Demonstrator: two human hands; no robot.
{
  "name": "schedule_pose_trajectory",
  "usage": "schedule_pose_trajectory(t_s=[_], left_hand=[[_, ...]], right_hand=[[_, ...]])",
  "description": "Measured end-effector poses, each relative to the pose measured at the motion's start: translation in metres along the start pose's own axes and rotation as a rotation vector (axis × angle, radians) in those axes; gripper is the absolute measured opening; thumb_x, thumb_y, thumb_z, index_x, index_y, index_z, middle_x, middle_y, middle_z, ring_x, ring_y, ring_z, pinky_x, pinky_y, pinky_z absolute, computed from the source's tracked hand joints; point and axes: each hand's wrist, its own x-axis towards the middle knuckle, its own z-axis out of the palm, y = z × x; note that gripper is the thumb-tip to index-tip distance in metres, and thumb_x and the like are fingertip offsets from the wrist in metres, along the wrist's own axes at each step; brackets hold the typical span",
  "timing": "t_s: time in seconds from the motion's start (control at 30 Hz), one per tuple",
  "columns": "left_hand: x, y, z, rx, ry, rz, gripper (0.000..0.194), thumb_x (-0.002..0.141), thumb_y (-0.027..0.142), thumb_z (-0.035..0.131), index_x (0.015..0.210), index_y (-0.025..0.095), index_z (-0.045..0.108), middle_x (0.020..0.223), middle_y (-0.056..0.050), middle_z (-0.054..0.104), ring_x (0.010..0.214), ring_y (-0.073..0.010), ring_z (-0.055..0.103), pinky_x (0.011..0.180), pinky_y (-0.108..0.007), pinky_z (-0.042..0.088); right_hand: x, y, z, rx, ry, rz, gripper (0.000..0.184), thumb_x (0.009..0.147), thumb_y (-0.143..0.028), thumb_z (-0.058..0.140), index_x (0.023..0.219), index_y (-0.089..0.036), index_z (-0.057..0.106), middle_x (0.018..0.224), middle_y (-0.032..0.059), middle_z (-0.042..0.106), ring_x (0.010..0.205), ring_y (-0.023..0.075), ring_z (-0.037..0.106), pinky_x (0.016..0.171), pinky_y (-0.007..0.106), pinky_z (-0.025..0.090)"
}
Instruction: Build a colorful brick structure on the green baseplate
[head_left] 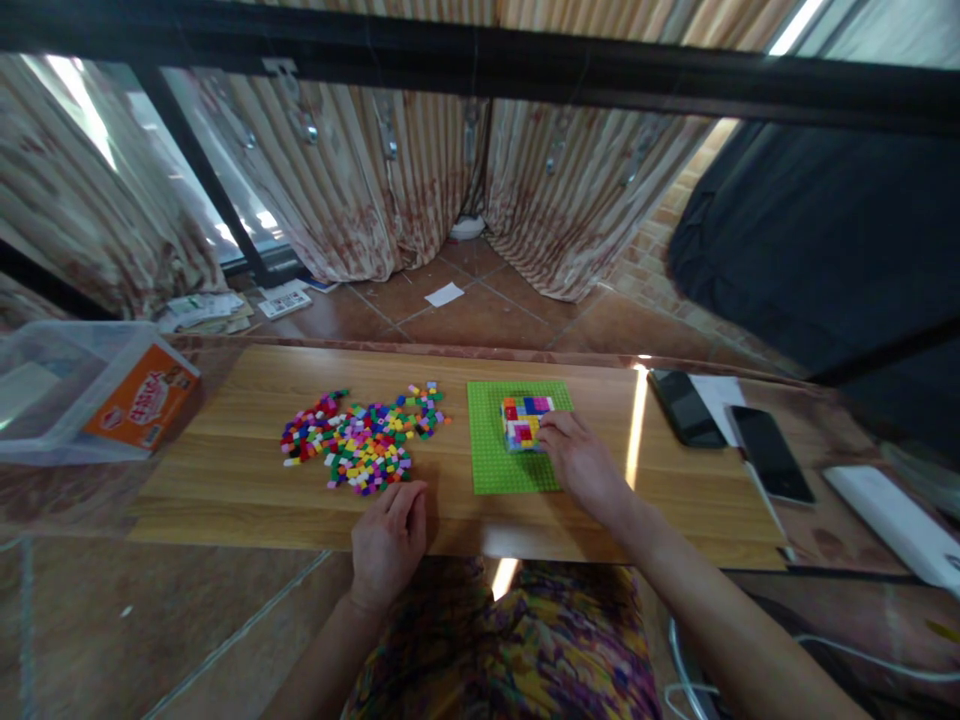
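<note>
On the green baseplate (487, 470) stands a low block of toy building bricks (517, 410) in red, yellow, white, blue, pink and orange. My right hand (581, 460) reaches over the plate with its fingers bent together, the fingertips at the block's right side. They cover part of the block, and any single brick between them is hidden. My left hand (388, 535) rests at the table's front edge, fingers curled in, just below a spread-out pile of small coloured bricks (367, 440). What it holds, if anything, does not show.
The bricks lie on a wood-grain table (225, 500). At the left stands a clear plastic box (67, 400) with an orange label. Two dark phones, one the near phone (770, 453), lie at the right, beside white paper (718, 395) and a long white object (896, 520).
</note>
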Motion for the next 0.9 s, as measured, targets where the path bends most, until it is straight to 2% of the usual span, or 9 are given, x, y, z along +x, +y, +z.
schedule_pose_trajectory(t_s=[0.3,0.43,0.57,0.67,0.9], left_hand=[[0.0,0.002,-0.001,-0.012,0.0,-0.003,0.019,0.094,0.026,0.046,0.101,0.021,0.063,0.092,-0.004,0.07,0.082,-0.0167,0.067,0.075,-0.027,0.05],[0.0,0.002,-0.001,-0.014,0.006,-0.001,0.018,0.094,0.026,0.047,0.101,0.021,0.063,0.093,-0.004,0.07,0.082,-0.0162,0.066,0.075,-0.026,0.05],[0.0,0.001,-0.001,-0.004,-0.007,-0.011,0.019,0.094,0.026,0.046,0.101,0.021,0.063,0.094,-0.004,0.071,0.083,-0.0168,0.067,0.075,-0.027,0.05],[0.0,0.0,0.0,-0.002,-0.004,-0.008,0.02,0.094,0.027,0.046,0.101,0.021,0.064,0.093,-0.004,0.071,0.082,-0.0167,0.067,0.074,-0.026,0.05],[0.0,0.001,-0.001,-0.002,-0.009,-0.015,0.02,0.094,0.027,0.046,0.101,0.022,0.064,0.093,-0.004,0.071,0.082,-0.017,0.067,0.073,-0.026,0.05]], right_hand=[[0.001,0.0,-0.003,-0.006,-0.046,-0.039,0.029,0.091,-0.011,0.04,0.089,-0.019,0.068,0.103,0.011,0.062,0.098,0.0249,0.053,0.088,0.04,0.046],[0.0,0.006,0.003,0.063,0.048,-0.011,0.026,0.093,-0.019,0.047,0.082,-0.021,0.07,0.098,0.0086,0.065,0.095,0.0227,0.057,0.09,0.04,0.047],[-0.002,0.008,0.008,0.163,0.173,0.08,0.024,0.091,-0.023,0.052,0.078,-0.023,0.072,0.096,0.0065,0.067,0.094,0.0214,0.06,0.088,0.04,0.05],[-0.006,0.008,0.011,0.164,0.201,0.093,0.023,0.092,-0.025,0.051,0.082,-0.024,0.072,0.097,0.0062,0.067,0.094,0.0215,0.06,0.087,0.04,0.05],[-0.02,-0.003,0.019,-0.011,0.123,0.016,0.03,0.093,-0.015,0.04,0.101,-0.017,0.069,0.103,0.0118,0.065,0.097,0.0246,0.055,0.091,0.041,0.047]])
